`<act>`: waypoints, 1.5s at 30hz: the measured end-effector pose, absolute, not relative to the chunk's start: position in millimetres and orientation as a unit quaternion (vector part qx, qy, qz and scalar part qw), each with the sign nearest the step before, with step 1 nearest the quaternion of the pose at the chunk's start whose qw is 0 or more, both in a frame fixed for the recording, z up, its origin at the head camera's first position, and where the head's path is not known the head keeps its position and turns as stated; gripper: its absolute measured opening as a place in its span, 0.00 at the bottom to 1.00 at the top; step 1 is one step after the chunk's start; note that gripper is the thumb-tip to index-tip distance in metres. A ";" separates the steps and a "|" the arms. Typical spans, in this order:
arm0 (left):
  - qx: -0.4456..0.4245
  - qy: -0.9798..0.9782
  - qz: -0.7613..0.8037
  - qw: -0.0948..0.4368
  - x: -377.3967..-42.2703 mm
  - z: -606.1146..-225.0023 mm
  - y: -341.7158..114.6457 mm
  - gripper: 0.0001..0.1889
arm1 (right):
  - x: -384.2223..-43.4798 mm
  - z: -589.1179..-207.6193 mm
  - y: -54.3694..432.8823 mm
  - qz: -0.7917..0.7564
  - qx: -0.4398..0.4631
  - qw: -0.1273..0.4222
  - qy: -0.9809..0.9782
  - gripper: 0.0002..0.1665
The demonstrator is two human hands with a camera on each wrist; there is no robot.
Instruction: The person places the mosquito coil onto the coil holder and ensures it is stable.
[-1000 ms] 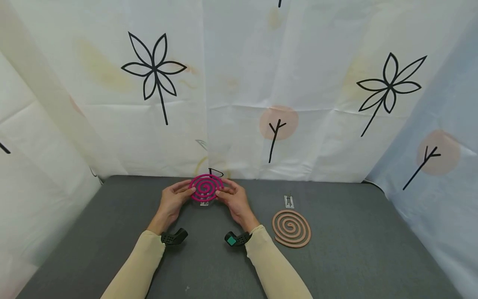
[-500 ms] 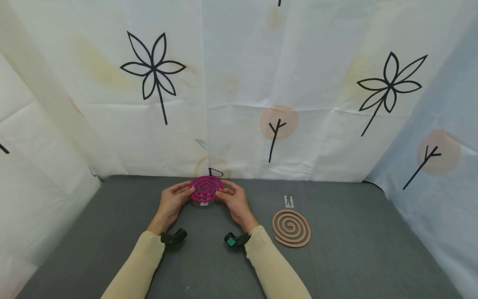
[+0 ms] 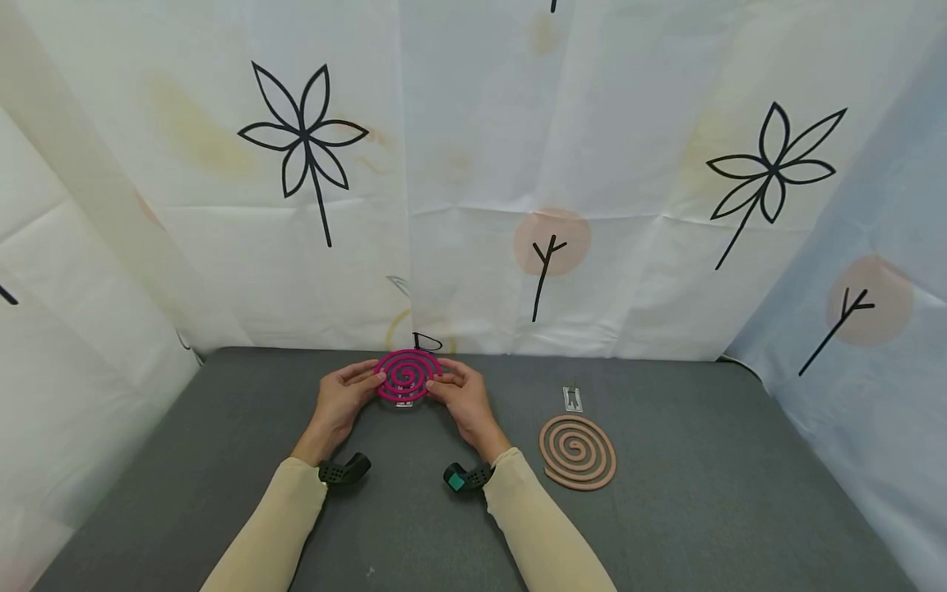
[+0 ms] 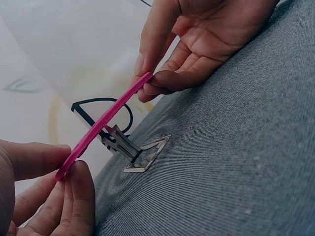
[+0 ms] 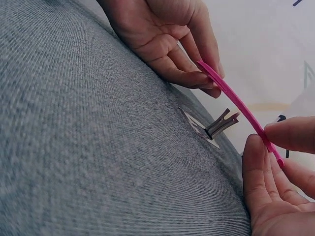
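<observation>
A pink mosquito coil (image 3: 408,376) is held flat, slightly tilted, above the table by both hands. My left hand (image 3: 342,409) pinches its left rim between thumb and fingers, and my right hand (image 3: 466,403) pinches the right rim. Below the coil stands a small metal coil stand (image 4: 120,141), its flat base on the cloth and its forked prongs raised. In the right wrist view the prongs (image 5: 221,124) rise close under the coil; whether they touch it, I cannot tell. From above, the coil partly hides this stand.
On the grey table (image 3: 666,526), to the right, lies a brown mosquito coil (image 3: 575,445). Just behind it sits a second metal stand (image 3: 573,400). A white printed cloth (image 3: 473,189) hangs along the table's back edge and sides.
The pink coil has come down very slightly toward the stand below it, both hands keeping their pinch. The brown coil and second stand stay where they were.
</observation>
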State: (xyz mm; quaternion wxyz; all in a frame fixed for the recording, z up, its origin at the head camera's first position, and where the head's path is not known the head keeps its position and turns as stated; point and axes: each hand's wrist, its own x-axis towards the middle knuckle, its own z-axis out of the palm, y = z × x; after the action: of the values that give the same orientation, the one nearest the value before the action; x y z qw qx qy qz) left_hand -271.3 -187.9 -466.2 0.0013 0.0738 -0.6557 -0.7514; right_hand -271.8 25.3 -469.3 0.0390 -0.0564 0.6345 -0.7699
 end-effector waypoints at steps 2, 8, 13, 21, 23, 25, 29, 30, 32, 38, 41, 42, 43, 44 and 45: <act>0.074 -0.657 -0.750 0.001 -271.4 -466.0 -187.8 0.25 | -271.9 -469.1 25.1 -0.770 -0.055 0.038 0.634 0.29; 0.077 -0.661 -0.746 -0.004 -271.5 -464.7 -187.6 0.25 | -272.3 -470.9 24.3 -0.768 -0.048 0.036 0.637 0.28; 0.077 -0.662 -0.745 -0.008 -271.0 -463.7 -187.8 0.25 | -272.0 -470.9 24.0 -0.765 -0.044 0.033 0.642 0.28; 0.073 -0.666 -0.742 -0.011 -269.7 -461.7 -187.2 0.26 | -271.9 -471.0 23.8 -0.765 -0.042 0.037 0.642 0.29; 0.071 -0.669 -0.740 -0.011 -269.6 -461.3 -187.1 0.26 | -271.6 -471.2 24.0 -0.764 -0.042 0.037 0.643 0.29; 0.069 -0.672 -0.737 -0.009 -269.8 -461.1 -186.7 0.26 | -271.3 -471.5 24.4 -0.762 -0.044 0.036 0.645 0.29; 0.074 -0.679 -0.730 -0.003 -270.5 -461.3 -184.8 0.25 | -271.1 -471.3 24.9 -0.762 -0.040 0.042 0.645 0.29; 0.076 -0.682 -0.728 -0.002 -270.6 -461.3 -184.3 0.25 | -271.1 -471.5 25.1 -0.761 -0.041 0.042 0.646 0.29; 0.081 -0.686 -0.723 0.000 -270.7 -461.1 -183.1 0.25 | -271.0 -471.6 25.0 -0.761 -0.040 0.044 0.646 0.29; 0.094 -0.697 -0.711 0.005 -270.9 -461.4 -182.1 0.23 | -271.7 -471.3 24.7 -0.758 -0.041 0.046 0.649 0.31; 0.089 -0.701 -0.708 0.008 -271.1 -462.1 -182.3 0.23 | -271.8 -471.1 25.3 -0.755 -0.043 0.049 0.652 0.31; 0.086 -0.701 -0.708 0.009 -271.1 -462.5 -182.4 0.23 | -271.8 -470.7 25.6 -0.754 -0.043 0.051 0.653 0.32; 0.083 -0.700 -0.709 0.011 -271.1 -462.8 -182.5 0.23 | -272.1 -470.5 25.8 -0.752 -0.043 0.054 0.655 0.32; 0.083 -0.700 -0.709 0.012 -271.2 -463.0 -182.5 0.23 | -272.8 -469.8 26.0 -0.751 -0.043 0.056 0.657 0.32; 0.082 -0.699 -0.710 0.013 -271.2 -463.1 -182.4 0.23 | -272.8 -469.4 26.2 -0.752 -0.044 0.057 0.656 0.32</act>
State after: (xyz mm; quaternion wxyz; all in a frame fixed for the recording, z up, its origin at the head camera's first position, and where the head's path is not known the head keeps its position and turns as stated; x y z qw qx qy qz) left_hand -271.2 -182.4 -463.1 0.0127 0.0818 -0.6991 -0.7102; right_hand -272.8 26.2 -469.4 0.0566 -0.0436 0.6557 -0.7516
